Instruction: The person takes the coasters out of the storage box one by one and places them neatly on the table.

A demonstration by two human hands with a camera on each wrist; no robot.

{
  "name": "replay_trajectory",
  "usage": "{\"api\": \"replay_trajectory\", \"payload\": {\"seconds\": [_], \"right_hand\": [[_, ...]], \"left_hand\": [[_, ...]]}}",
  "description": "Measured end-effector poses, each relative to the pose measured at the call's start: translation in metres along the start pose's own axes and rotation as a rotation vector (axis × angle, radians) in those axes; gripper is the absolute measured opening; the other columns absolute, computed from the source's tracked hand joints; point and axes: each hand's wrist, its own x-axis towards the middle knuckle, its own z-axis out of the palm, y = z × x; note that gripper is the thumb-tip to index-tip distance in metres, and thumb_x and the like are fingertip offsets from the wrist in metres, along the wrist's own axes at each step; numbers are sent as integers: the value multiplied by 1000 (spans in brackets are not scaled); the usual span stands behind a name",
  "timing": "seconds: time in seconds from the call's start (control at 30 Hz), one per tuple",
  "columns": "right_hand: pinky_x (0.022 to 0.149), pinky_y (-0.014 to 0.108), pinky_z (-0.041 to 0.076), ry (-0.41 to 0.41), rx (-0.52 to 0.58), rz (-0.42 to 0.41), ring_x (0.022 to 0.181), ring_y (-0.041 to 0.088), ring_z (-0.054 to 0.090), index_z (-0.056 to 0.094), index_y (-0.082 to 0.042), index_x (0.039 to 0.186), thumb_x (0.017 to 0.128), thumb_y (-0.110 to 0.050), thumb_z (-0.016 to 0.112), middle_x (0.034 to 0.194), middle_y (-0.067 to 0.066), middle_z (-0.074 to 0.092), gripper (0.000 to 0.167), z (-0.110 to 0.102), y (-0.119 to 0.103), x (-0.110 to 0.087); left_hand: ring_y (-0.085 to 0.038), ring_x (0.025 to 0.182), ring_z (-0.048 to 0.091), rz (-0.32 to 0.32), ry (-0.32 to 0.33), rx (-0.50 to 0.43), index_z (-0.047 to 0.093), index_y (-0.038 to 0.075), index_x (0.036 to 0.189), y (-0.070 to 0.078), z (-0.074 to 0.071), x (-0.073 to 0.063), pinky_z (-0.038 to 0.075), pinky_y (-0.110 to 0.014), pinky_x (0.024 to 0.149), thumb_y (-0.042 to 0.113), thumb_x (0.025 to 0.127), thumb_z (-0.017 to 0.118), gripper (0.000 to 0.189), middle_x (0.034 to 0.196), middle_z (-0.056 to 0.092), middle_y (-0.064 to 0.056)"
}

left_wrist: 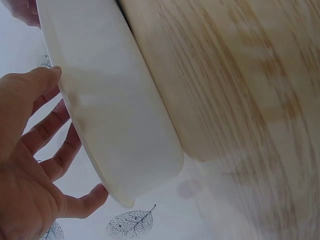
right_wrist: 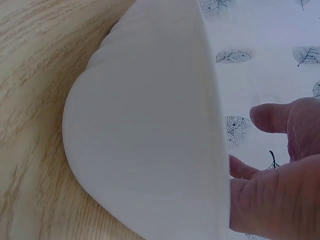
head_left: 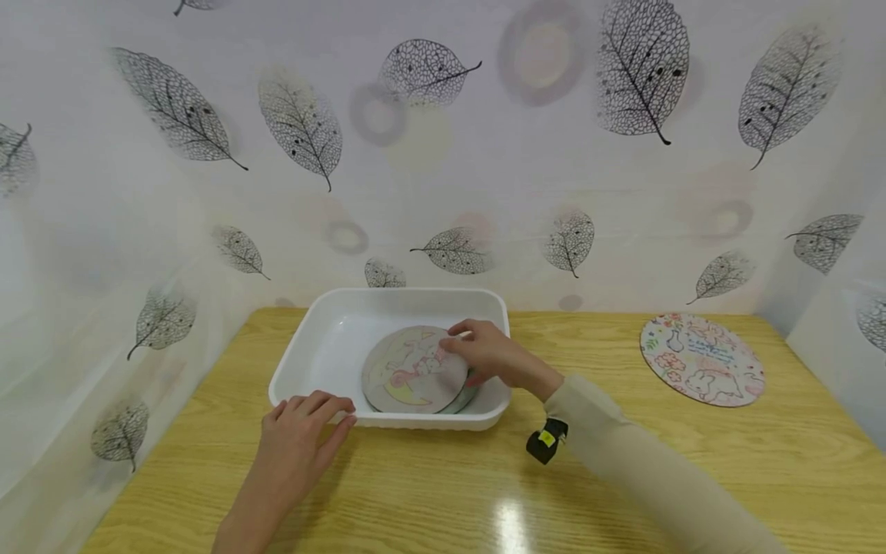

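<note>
A white plastic basin [head_left: 318,362] stands on the table. In it lies a round printed mat [head_left: 415,377] with a pink and yellow cartoon picture; the greenish edge of another round mat [head_left: 471,396] peeks out below it. My right hand [head_left: 494,354] reaches over the basin's right side and holds the printed mat by its right edge. In the right wrist view the basin wall hides the mat and part of that hand. At the front left corner, my left hand [head_left: 304,423] grips the basin's rim, its thumb [left_wrist: 50,77] at the outer side and fingers reaching over.
On the right of the wooden table [head_left: 588,346] lies a larger round mat [head_left: 702,360] printed with rabbits, flowers and blue writing. A leaf-patterned curtain [head_left: 450,177] hangs behind the table and along both sides. A small black device [head_left: 547,441] sits under the right wrist.
</note>
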Motion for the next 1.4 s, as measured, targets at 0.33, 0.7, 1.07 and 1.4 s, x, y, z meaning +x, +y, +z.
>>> {"api": "replay_trajectory", "payload": {"seconds": [0.33,0.7,1.07,1.4], "right_hand": [[95,46,58,64,213,88,132,38,56,30,-6,157,103,-33,60,152,21,45,67,0,-4,3],[100,56,55,-11,151,108,133,34,53,39,-6,156,100,-28,63,147,18,53,65,7,-4,14],[62,42,63,10,-114,-7,102,30,66,48,-16,148,91,-6,65,125,19,61,60,15,-4,18],[58,42,63,149,-127,-104,77,26,67,55,-12,143,87,5,52,105,18,66,58,18,-6,15]], "left_hand": [[-25,86,69,-6,-3,-2,74,24,96,-1,0,-1,54,-66,75,21,81,86,20,96,73,10],[-24,86,68,-13,-6,-5,73,24,96,1,0,-1,54,-65,76,21,81,86,20,96,73,10],[-23,84,67,-5,5,3,73,24,94,-1,1,-2,54,-64,74,21,80,87,21,95,72,10],[-24,84,68,-9,15,-13,73,24,95,-1,0,-2,55,-63,74,22,81,86,20,94,72,10]]}}
